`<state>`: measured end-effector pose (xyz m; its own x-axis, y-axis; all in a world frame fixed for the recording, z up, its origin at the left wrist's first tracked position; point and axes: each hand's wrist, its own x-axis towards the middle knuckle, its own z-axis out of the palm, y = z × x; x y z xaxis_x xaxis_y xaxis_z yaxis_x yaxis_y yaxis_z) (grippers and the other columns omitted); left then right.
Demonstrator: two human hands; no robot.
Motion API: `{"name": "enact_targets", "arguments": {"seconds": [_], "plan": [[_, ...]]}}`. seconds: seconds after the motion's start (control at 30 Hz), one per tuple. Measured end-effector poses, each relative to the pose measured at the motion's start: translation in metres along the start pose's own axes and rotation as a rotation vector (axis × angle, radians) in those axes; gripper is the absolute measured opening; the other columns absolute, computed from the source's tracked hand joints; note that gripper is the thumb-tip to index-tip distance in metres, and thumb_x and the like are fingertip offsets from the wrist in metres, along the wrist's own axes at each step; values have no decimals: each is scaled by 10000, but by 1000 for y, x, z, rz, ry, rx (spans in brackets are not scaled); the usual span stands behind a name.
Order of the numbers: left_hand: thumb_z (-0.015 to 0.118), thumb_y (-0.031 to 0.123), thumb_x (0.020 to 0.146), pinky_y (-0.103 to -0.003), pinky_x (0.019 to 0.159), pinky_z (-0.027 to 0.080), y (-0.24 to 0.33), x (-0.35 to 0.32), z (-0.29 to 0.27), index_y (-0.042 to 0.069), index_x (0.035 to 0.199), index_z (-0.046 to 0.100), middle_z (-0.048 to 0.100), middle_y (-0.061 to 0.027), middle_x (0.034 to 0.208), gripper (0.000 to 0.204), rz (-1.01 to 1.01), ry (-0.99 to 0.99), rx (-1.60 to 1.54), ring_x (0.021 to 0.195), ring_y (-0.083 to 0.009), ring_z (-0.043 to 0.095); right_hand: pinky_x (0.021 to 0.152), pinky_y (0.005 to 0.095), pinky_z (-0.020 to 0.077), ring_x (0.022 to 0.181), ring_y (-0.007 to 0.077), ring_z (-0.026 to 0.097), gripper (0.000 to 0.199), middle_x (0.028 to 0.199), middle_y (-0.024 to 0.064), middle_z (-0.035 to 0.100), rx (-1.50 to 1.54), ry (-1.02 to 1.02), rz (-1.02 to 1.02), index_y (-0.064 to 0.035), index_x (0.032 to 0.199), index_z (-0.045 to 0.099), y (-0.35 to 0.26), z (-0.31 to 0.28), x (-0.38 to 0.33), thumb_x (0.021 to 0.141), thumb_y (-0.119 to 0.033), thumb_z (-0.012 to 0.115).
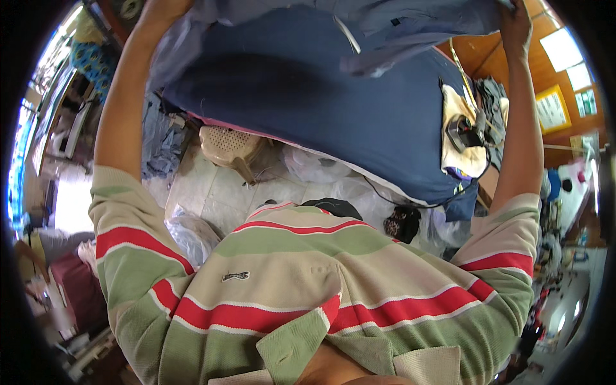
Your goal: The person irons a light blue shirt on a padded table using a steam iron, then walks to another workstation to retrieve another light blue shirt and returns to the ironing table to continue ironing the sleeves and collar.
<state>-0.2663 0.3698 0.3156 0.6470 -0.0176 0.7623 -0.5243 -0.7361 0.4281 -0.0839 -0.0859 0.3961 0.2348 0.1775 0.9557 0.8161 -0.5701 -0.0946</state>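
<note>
A blue-grey garment (417, 22) is stretched between my raised arms over the far side of a table covered in navy cloth (308, 83). A white strip and a small dark patch show on the fabric. At the upper right, my right hand (517, 29) is closed on one end of it. My left hand (168, 6) is at the top edge, mostly cut off, with the other end of the fabric hanging beside it. An iron (463, 133) rests on a folded cream cloth (454, 102) at the table's right end, near my right forearm.
A dark cord (423, 206) droops from the iron along the table's near edge. Below that edge are a beige perforated stool (228, 144) and clear plastic bags (314, 165). Blue clothes (160, 141) are heaped at the left; dark folded clothes (493, 106) lie beyond the iron.
</note>
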Motion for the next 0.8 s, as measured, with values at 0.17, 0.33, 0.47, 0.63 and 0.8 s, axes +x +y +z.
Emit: {"name": "enact_targets", "arguments": {"seconds": [0.17, 0.33, 0.47, 0.63, 0.8], "plan": [[630, 36, 750, -297, 924, 400, -35, -80, 42, 24, 1153, 545, 572, -164, 1155, 412, 5, -306, 336, 1102, -266, 528, 741, 266, 459, 847, 145, 575, 295, 896, 58, 617, 101, -542, 314, -35, 948, 556, -15, -45, -115, 708, 136, 547], [653, 142, 717, -342, 815, 460, -41, -196, 97, 53, 1028, 600, 607, -110, 1002, 327, -528, -850, -47, 924, -260, 586, 870, 308, 374, 922, 119, 523, 217, 1018, 43, 597, 403, -873, 948, -65, 921, 564, -73, -59, -290, 745, -95, 689], [622, 230, 775, -354, 811, 463, -61, -211, 144, 70, 1013, 604, 606, -100, 1003, 287, -440, -617, -45, 935, -263, 585, 733, 295, 413, 870, 108, 519, 182, 988, 44, 599, 357, -776, 1199, -38, 949, 601, -56, -14, -339, 795, -124, 646], [586, 258, 806, -416, 846, 445, -135, -165, 217, 102, 1084, 567, 597, -73, 1053, 320, -323, -349, 476, 965, -264, 578, 722, 336, 440, 830, 246, 554, 240, 972, 90, 603, 121, -754, 605, -69, 1011, 602, 24, 82, -341, 801, -184, 614], [586, 259, 808, -412, 811, 435, -180, -145, 236, 126, 1118, 550, 589, -43, 1069, 340, -449, -746, 536, 987, -240, 563, 752, 374, 437, 897, 282, 549, 287, 1049, 79, 581, -131, -893, 384, -116, 1050, 594, 83, 126, -354, 799, -253, 617]]}}
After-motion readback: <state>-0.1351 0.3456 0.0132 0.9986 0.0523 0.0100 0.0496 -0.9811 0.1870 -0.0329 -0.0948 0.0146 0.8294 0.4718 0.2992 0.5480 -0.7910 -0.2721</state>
